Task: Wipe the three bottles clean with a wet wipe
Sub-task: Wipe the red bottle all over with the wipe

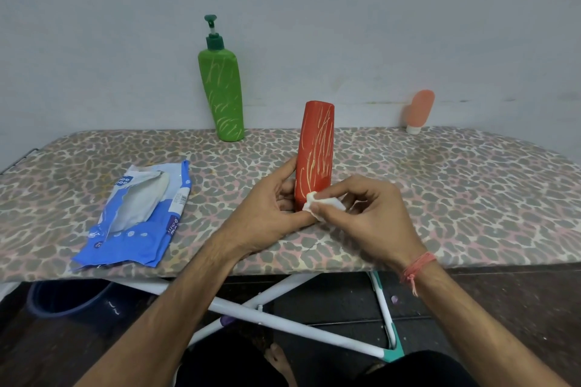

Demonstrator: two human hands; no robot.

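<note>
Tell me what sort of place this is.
Probably a room at home, not a workshop: the work surface is an ironing board pushed against a plain wall, with a bucket on the floor beneath.

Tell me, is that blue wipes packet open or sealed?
Open. The blue wipes packet lies flat on the ironing board, its top torn apart, with white wipes showing inside.

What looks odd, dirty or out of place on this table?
The red bottle and the green pump bottle both carry pale scribble marks. The wipes pack lies torn open and crumpled. The small pink tube stands on its cap and seems to lean against the wall. Nothing is spilled.
</note>
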